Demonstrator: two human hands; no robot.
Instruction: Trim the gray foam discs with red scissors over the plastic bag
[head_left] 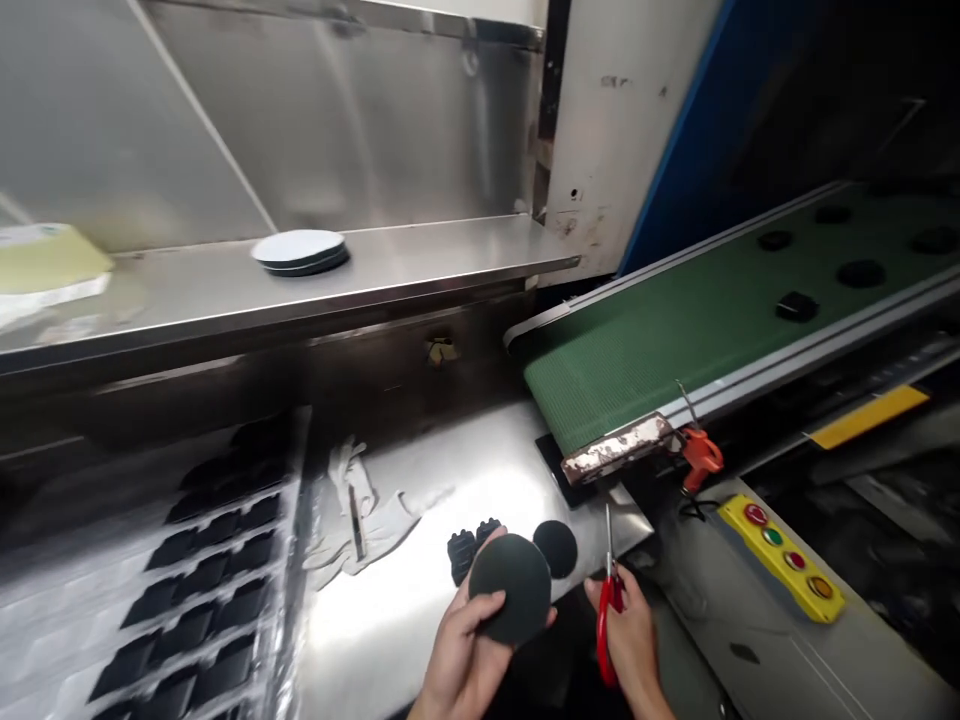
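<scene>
Dark disc (517,590) and red-handled scissors (605,625), held.
Left hand (469,645): grip closed on disc. Right hand (631,625): grip closed round scissors. Gloves (386,530): desk (420,610), ten o'clock from disc.

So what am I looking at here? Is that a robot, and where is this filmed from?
No robot: these are a person's bare hands, seen by a camera worn on the head, looking forward and down. There is just this one view. The left hand holds a dark disc; the right hand holds red-handled scissors. On the metal table lie pale gloves, another black disc and ridged black parts. The green belt is a conveyor carrying dark pieces; beside it sits a yellow button box.
</scene>
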